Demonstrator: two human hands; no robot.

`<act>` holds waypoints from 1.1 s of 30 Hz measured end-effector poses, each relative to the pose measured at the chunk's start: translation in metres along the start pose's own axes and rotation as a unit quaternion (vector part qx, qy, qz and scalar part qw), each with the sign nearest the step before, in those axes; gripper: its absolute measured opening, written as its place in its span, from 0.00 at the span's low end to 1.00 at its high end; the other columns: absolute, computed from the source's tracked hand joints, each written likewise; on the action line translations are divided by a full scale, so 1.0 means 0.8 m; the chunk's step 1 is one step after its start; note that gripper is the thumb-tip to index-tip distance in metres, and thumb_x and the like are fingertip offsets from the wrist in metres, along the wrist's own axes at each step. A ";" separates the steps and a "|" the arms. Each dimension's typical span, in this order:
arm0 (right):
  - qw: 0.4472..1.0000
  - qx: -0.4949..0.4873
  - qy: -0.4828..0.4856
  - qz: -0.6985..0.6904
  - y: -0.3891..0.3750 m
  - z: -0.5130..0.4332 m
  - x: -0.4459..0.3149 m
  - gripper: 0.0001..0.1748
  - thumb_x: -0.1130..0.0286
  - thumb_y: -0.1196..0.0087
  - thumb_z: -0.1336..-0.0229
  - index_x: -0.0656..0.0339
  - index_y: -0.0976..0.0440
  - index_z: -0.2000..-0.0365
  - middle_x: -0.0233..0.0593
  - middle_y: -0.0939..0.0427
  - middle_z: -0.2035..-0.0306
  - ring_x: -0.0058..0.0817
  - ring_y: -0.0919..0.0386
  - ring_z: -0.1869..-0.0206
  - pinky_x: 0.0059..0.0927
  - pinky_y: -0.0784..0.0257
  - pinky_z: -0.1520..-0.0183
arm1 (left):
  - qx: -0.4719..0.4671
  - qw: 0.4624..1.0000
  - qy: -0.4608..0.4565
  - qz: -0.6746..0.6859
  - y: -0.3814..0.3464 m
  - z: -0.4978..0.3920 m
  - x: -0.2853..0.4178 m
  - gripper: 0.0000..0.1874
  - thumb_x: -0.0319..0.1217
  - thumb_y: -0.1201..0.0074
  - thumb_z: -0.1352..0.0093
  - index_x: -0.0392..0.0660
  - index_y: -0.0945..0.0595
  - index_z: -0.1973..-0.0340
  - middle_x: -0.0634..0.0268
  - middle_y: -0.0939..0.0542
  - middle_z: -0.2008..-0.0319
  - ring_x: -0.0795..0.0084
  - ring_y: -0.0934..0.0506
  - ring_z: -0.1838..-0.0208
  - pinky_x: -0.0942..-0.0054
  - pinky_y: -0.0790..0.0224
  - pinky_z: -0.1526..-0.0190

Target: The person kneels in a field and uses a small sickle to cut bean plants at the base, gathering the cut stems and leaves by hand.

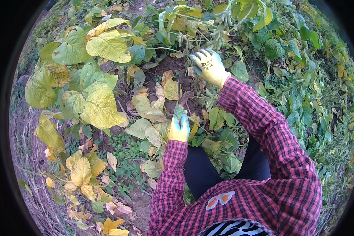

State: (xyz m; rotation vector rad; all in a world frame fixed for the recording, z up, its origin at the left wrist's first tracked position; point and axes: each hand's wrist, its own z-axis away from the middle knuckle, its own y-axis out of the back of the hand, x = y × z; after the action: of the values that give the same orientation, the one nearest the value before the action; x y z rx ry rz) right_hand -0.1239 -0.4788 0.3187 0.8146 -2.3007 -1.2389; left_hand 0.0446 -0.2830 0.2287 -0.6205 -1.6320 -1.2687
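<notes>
My left hand (178,129), in a yellow glove with blue palm coating, is closed around the red handle of a sickle (179,85). Its thin dark blade points away from me over bare soil, and a green leaf covers part of the handle. Farther forward and to the right, my right hand (209,66), gloved alike, has its fingers curled around the stems of a soybean plant (219,29). Fuzzy green pods hang from that plant just beyond the fingers. The stems inside the grip are hidden by the glove.
Large yellow-green soybean leaves (97,103) rise at my left. Dry fallen leaves (150,109) lie on brown soil (168,63) before me. Pod-laden plants (295,88) spread along my right. Low green weeds (126,156) grow beside my left sleeve. More leafy stems (224,144) lie between my knees.
</notes>
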 end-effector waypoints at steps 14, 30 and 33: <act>0.929 -0.310 -0.082 0.183 -0.018 -0.014 0.012 0.13 0.64 0.44 0.52 0.49 0.23 0.62 0.29 0.21 0.66 0.32 0.26 0.55 0.42 0.34 0.62 | 0.088 0.992 0.005 -0.086 -0.110 -0.058 0.051 0.21 0.48 0.53 0.33 0.50 0.23 0.51 0.51 0.18 0.70 0.46 0.21 0.67 0.53 0.31 0.64; 0.958 -0.024 -0.281 -0.043 -0.060 -0.003 0.069 0.16 0.56 0.53 0.43 0.55 0.24 0.63 0.45 0.19 0.67 0.43 0.21 0.64 0.46 0.30 0.61 | -0.023 0.998 0.055 0.001 -0.079 0.065 -0.025 0.16 0.40 0.52 0.32 0.42 0.21 0.58 0.49 0.19 0.65 0.51 0.21 0.60 0.59 0.31 0.59; 0.958 -0.020 -0.284 -0.041 -0.059 0.000 0.064 0.16 0.56 0.51 0.42 0.55 0.26 0.60 0.45 0.20 0.67 0.45 0.21 0.64 0.45 0.29 0.60 | -0.002 0.999 0.041 -0.013 -0.080 0.041 -0.031 0.15 0.39 0.52 0.32 0.42 0.20 0.60 0.52 0.19 0.69 0.56 0.20 0.67 0.62 0.30 0.64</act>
State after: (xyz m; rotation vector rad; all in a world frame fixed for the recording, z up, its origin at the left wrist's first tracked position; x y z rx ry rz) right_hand -0.1480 -0.5332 0.2828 0.5940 -2.6843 -1.7328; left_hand -0.0099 -0.2703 0.1774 -0.5438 -1.5741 -1.3010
